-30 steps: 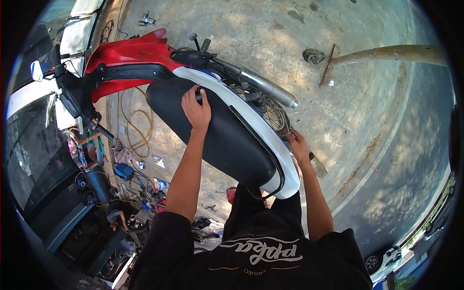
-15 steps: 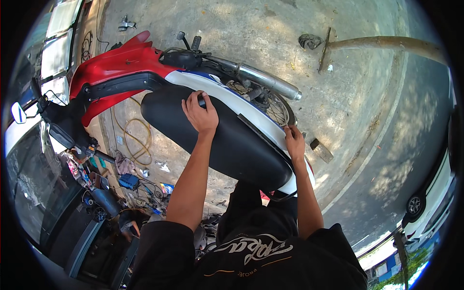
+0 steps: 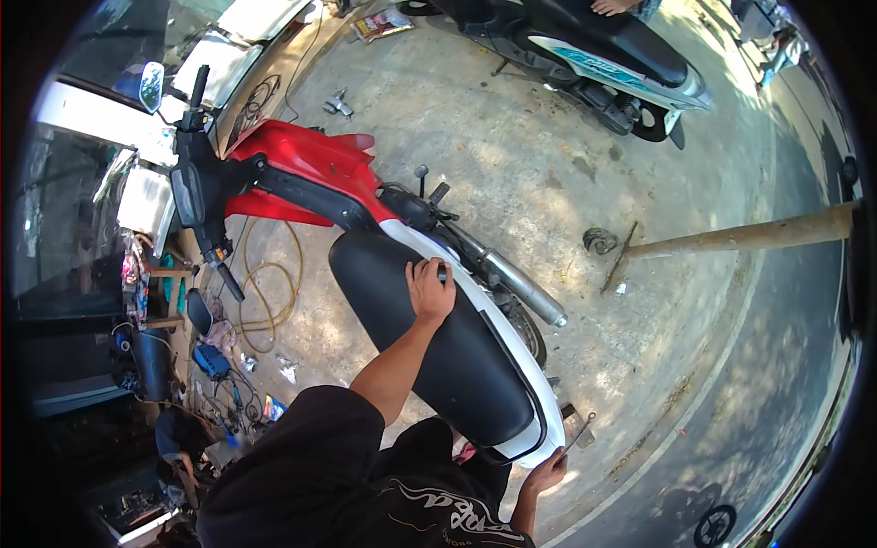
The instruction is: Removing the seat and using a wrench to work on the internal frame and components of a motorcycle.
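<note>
My left hand (image 3: pixel 429 294) curls its fingers round a small dark object (image 3: pixel 442 272) on the black seat (image 3: pixel 466 365). My right hand (image 3: pixel 548 472) grips a slim metal wrench (image 3: pixel 579 434)

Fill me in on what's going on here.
A person is beside a red and white motorbike. Their left hand rests on its black seat, holding a small dark object too hidden to identify. Their right hand, by the white tail, holds a thin spanner. Beyond stands a second motorbike, with someone else's hand on it.
</note>
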`<state>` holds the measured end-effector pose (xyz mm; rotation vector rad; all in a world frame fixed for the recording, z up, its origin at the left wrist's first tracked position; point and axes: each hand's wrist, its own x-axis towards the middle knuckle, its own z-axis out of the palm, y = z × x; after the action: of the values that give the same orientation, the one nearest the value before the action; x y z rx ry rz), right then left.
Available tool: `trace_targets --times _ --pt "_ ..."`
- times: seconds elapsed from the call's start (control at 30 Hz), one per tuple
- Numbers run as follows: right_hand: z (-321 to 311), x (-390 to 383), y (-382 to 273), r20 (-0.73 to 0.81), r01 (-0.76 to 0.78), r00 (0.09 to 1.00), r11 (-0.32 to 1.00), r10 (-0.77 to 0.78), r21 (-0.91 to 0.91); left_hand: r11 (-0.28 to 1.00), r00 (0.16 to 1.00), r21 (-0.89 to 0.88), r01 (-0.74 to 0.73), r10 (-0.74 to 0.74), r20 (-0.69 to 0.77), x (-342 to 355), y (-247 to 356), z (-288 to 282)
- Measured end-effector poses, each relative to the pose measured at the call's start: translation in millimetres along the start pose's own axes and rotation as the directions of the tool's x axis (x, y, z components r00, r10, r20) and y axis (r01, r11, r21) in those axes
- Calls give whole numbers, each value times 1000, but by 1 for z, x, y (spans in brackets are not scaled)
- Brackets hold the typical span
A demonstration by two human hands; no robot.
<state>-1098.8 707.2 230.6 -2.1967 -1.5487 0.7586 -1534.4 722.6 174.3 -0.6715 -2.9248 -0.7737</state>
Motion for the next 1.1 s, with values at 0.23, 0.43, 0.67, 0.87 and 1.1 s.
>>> trace_targets --times 0.23,0.43,0.67,0.87,1.1 --pt "43 -44 49 -18 -157 987 973 162 168 994 998 -102 -44 48 37 -19 -18 -4" --pt "28 -54 37 223 -364 930 811 292 458 842 843 -266 -470 517 146 -137 45 -68" --pt "53 -65 58 274 -229 958 806 86 547 501 329 -450 -740 852 408 -277 43 -110" --pt "43 -86 97 279 -219 958 802 68 556 454 266 -513 -728 877 400 -271 41 -108" --pt "-17 -195 136 551 -459 823 732 137 503 732 420 -458 -505 672 610 -283 13 -125"
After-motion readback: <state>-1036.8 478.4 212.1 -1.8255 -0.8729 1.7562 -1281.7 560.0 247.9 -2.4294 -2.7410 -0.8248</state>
